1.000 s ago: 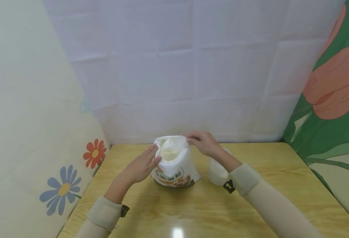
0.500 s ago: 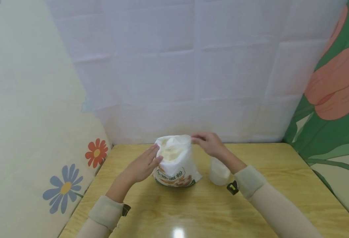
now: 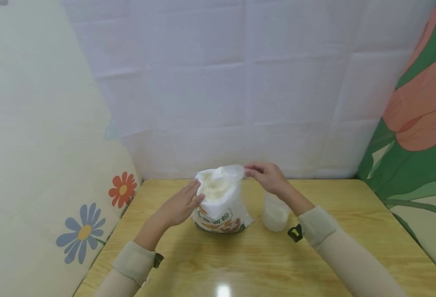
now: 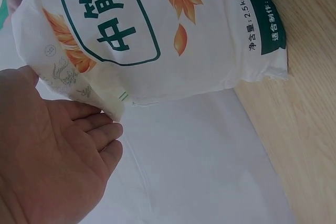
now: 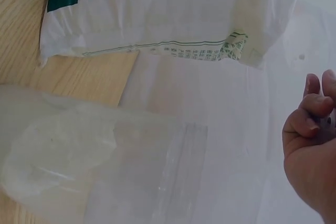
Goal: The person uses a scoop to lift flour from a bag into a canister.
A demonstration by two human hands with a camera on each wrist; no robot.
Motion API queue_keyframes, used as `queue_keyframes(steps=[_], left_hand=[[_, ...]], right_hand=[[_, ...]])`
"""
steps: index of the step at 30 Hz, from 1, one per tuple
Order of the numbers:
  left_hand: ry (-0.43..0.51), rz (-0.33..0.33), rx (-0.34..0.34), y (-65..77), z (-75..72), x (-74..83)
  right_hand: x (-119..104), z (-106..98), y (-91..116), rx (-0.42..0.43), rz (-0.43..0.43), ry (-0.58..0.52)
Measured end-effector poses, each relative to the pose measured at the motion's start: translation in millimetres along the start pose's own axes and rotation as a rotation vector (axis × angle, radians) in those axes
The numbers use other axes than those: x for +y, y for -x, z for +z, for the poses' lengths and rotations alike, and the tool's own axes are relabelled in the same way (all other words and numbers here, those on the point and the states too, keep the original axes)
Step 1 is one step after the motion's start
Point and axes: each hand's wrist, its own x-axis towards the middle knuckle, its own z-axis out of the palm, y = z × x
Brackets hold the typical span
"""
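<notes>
A white flour bag [image 3: 223, 210], printed with green characters and orange wheat ears, stands with its mouth spread and pale flour [image 3: 215, 188] showing inside. My left hand [image 3: 177, 206] holds the left side of its mouth, thumb near the front rim and fingers along the side. In the left wrist view, the corner of the bag [image 4: 147, 40] covers part of those fingers. My right hand [image 3: 267, 177] pinches the right rim at its fingertips; in the right wrist view, that hand [image 5: 315, 145] is partly cut off.
A clear plastic container [image 3: 275, 212] with pale powder low in it stands right of the bag, partly behind my right forearm; its clear wall [image 5: 142, 156] shows close up. Beneath lies a wood-grain table [image 3: 210, 260]. A white cloth [image 3: 203, 82] hangs behind.
My right hand has moved right, drawing the bag's rim outward. The mouth is wider and more flour shows. My left hand has stayed in place on the bag.
</notes>
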Motion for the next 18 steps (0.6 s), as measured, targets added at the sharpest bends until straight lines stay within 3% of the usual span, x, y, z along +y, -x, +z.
queue_keyframes(steps=[18], left_hand=[[-0.012,0.006,-0.002,-1.4,-0.9,0.8]], right_hand=[[9.7,-28.5,9.7,0.050,-0.007,0.050]])
